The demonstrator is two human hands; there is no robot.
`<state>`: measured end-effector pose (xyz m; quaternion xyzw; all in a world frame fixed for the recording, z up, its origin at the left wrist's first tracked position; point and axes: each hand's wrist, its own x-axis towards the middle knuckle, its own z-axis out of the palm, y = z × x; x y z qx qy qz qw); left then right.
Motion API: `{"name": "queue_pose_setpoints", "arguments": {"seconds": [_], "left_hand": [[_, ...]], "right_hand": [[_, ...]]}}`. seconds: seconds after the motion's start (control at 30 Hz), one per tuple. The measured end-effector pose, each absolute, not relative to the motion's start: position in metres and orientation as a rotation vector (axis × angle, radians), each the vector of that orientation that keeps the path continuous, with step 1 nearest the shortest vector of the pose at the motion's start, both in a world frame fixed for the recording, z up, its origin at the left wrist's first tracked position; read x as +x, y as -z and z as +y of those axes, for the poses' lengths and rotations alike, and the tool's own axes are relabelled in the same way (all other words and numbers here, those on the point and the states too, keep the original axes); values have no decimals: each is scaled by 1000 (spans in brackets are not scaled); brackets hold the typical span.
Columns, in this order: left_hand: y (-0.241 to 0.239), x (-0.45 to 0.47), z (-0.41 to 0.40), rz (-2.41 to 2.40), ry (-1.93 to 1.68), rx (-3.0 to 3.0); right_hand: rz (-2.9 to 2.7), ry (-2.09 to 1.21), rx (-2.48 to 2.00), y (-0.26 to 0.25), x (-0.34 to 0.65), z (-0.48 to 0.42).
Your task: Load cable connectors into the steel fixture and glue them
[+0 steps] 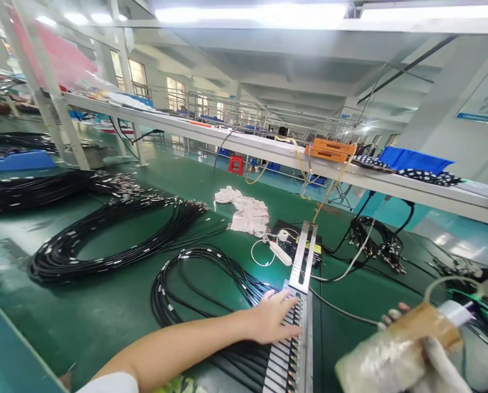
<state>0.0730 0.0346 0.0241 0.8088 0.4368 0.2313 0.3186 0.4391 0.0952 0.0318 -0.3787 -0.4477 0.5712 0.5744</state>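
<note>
My left hand (pixel 273 319) is bare, its fingers spread flat over the upper part of a slotted metal fixture (pixel 308 338). Black cables (pixel 211 256) lead from a loose coil on the left into the fixture's row of slots, where small copper-coloured ends show. At the lower right, my right hand (pixel 438 357), in a whitish glove with bare fingertips, is closed around a blurred bottle (pixel 385 363). The bottle is tilted, with a cloudy body, a brown taped band and a thin curved tube. Motion blur hides its details.
Large coils of black cable (pixel 67 256) lie to the left. A crumpled white cloth (pixel 246 210) and a black box (pixel 293 237) with a white plug lie beyond the fixture. Orange trays (pixel 329 150) and a blue bin (pixel 414 159) sit on the raised shelf (pixel 227 136). More cables lie at right.
</note>
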Motion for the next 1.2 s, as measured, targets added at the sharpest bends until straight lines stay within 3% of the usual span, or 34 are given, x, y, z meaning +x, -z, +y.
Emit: {"name": "queue_pose_setpoints", "arguments": {"seconds": [0.13, 0.23, 0.53, 0.83, 1.03, 1.2], "left_hand": [[-50, 108, 7, 749, -614, 1775], [-47, 115, -18, 753, -701, 1626], [-47, 60, -73, 669, -619, 1366], [-24, 50, -64, 665, -356, 772], [-24, 62, -67, 530, -569, 724], [-33, 65, -63, 580, -519, 739]], "right_hand": [[-1078, -1386, -754, -41, 363, 31], [-1037, -1390, -673, -47, 330, 10], [-1003, -1608, -660, -43, 337, -11], [-676, -1525, -538, -97, 332, 4], [-816, -1665, -695, -71, 320, -10], [-954, -1623, -816, -37, 316, -7]]}}
